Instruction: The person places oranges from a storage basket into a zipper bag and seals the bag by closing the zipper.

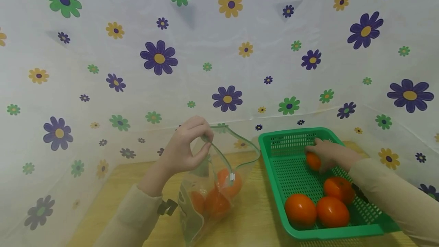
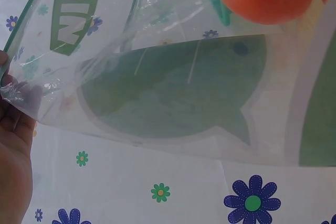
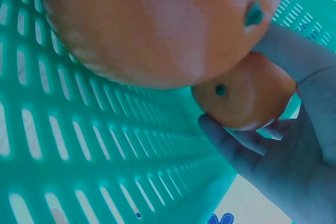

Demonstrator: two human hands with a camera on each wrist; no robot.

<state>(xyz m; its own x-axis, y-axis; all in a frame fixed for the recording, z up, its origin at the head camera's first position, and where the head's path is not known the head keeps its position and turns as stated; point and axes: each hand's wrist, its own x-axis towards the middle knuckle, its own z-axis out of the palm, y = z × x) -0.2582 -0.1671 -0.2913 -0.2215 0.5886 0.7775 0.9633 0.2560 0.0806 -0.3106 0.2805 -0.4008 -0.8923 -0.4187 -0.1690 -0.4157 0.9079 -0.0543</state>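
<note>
Floral backdrop, left hand (image 1: 185, 146) pinching bag (image 1: 212, 190), right hand (image 1: 329, 153) gripping orange (image 1: 313, 161)

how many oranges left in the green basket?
4 round orange fruits in the green perforated plastic basket: three loose at the near end, one gripped by the right hand mid-basket. Others sit in the clear bag; some may be hidden.

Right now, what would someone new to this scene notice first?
Probably the bright oranges: three loose in the green basket on the right, and a fourth orange there in the right hand's grip. To the left, the left hand pinches open the rim of a clear bag already holding several. Flowered cloth hangs behind.
</note>
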